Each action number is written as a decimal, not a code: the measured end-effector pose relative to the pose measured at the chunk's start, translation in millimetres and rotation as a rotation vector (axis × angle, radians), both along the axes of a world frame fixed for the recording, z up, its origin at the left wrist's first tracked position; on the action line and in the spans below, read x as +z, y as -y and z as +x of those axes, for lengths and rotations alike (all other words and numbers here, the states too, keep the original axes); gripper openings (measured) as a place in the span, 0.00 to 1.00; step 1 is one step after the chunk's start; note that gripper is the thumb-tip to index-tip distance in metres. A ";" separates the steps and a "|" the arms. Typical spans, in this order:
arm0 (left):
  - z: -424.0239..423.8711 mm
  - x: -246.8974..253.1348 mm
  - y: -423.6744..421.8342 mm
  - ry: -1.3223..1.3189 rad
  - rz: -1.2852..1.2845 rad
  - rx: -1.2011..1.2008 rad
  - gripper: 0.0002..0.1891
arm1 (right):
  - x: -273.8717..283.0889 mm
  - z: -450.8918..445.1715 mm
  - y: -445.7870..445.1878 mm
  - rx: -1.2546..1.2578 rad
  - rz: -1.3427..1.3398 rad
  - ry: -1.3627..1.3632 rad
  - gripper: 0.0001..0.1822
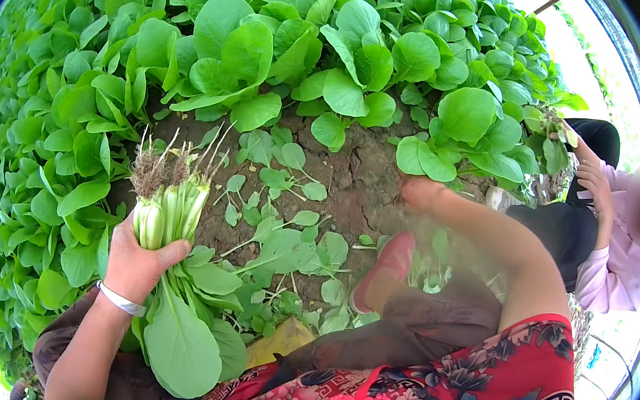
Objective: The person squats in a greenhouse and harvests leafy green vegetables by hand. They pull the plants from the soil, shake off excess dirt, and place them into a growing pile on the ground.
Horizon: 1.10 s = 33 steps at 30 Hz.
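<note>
My left hand (139, 256) is closed around a bunch of uprooted leafy greens (171, 212). Their pale stems and soil-covered roots point up, and the broad leaves hang below the fist. A silver bracelet (121, 299) circles my left wrist. My right hand (421, 193) reaches down to the soil beside the base of a rooted leafy green plant (464, 135); its fingertips are hidden, so whether they grip a stem does not show. Loose picked leaves (283, 252) lie on the brown soil (353, 174) between my hands.
Dense rooted greens (94, 82) fill the left and far sides. My pink shoe (386, 268) rests on the soil near my right forearm. A yellow object (278, 342) lies by my lap. At the right a co-worker in a pink top (616, 278) crouches, holding some plants (549, 138).
</note>
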<state>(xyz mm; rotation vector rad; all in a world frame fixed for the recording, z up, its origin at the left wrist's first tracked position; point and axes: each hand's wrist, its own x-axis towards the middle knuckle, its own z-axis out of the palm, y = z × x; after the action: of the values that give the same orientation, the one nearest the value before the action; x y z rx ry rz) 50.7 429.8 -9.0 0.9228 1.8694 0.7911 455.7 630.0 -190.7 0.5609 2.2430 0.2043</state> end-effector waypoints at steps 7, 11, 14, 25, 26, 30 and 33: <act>1.7 -7.2 -3.1 -0.072 -0.068 0.027 0.21 | -77.2 29.5 -94.3 -0.066 0.303 0.295 0.15; -3.1 -13.9 -7.3 -0.039 -0.050 0.047 0.21 | -92.6 43.6 -107.2 -0.227 0.197 0.250 0.13; -6.3 -14.6 -11.6 -0.051 -0.074 0.039 0.21 | -102.0 51.6 -102.7 -0.211 0.142 0.259 0.13; -1.0 -5.3 -3.4 -0.016 -0.006 0.022 0.21 | -32.6 35.0 -49.8 -0.414 0.217 -0.031 0.08; 1.6 -3.1 -3.9 -0.032 0.000 0.006 0.21 | -19.6 32.6 -46.0 -0.495 0.225 -0.130 0.07; 5.7 6.0 -11.3 -0.011 0.039 -0.039 0.21 | 16.9 14.7 -32.0 -0.895 -0.137 -0.561 0.21; 13.1 9.2 -6.7 0.065 0.104 -0.041 0.22 | 31.4 -8.4 -16.8 -1.155 -0.475 -0.984 0.21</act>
<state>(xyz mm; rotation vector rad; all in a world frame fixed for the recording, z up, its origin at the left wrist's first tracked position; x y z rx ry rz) 63.9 436.5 0.2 0.9852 1.7611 0.8901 447.3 646.8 -159.3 1.8025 2.2298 -1.3939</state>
